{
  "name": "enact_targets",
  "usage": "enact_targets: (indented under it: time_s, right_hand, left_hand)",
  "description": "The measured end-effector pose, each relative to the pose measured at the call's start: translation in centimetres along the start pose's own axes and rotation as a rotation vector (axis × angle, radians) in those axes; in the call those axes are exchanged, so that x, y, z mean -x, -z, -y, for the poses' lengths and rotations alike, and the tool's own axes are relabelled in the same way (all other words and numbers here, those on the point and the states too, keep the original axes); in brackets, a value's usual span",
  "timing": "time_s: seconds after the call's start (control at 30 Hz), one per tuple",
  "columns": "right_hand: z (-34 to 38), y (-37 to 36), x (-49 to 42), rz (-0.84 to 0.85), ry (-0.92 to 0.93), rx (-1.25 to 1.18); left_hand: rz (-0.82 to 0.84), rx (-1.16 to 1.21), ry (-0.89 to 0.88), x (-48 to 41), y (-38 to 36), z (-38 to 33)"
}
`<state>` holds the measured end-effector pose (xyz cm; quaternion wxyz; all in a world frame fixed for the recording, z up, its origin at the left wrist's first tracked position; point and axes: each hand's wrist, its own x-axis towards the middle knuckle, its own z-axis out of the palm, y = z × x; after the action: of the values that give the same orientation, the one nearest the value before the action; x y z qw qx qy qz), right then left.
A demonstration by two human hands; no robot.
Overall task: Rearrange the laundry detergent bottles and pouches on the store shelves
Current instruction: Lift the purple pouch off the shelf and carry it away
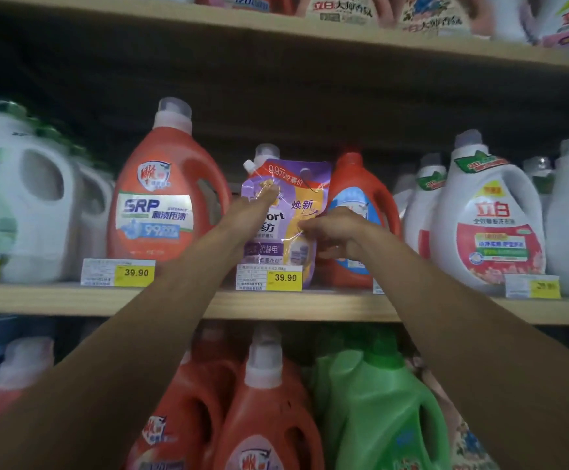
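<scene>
A purple and yellow detergent pouch [288,188] with a white spout stands upright on the middle shelf [107,300], between a large orange bottle [164,198] and a smaller orange bottle [364,198]. My left hand [252,208] lies flat against the pouch's front with its fingers stretched up. My right hand [334,232] pinches the pouch's right edge at mid height. Both forearms reach up from below.
White jugs [22,198] stand at the left of the middle shelf and white bottles [490,215] at the right. Price tags [269,278] hang on the shelf lip. Below are orange bottles [262,418] and a green bottle [378,408]. More bottles line the top shelf.
</scene>
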<state>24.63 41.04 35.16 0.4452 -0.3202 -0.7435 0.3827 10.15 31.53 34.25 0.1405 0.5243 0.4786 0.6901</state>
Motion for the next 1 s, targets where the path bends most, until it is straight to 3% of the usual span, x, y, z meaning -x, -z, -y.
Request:
enact_targets:
  time_s: [0.13,0.37,0.6,0.77,1.0]
  right_hand:
    - [0.0,0.0,-1.0,0.008,0.007,-0.032]
    - [-1.4,1.7,-2.0,-0.004,0.017,-0.074]
    - [-3.1,5.3,-2.0,0.104,0.023,-0.118]
    - [-3.5,5.6,-0.8,0.38,0.011,0.034]
    - [-2.5,4.3,0.3,0.188,0.112,0.246]
  left_hand:
    - [-0.005,-0.031,0.0,-0.8,-0.6,0.1]
    - [-0.049,-0.219,-0.196,-1.0,-1.2,0.1]
    - [0.086,-0.373,0.012,-2.5,-0.9,1.3]
    - [0.297,-0.354,0.121,-3.1,-1.0,2.2]
    - [0.176,-0.265,-0.022,-2.3,-2.0,1.8]
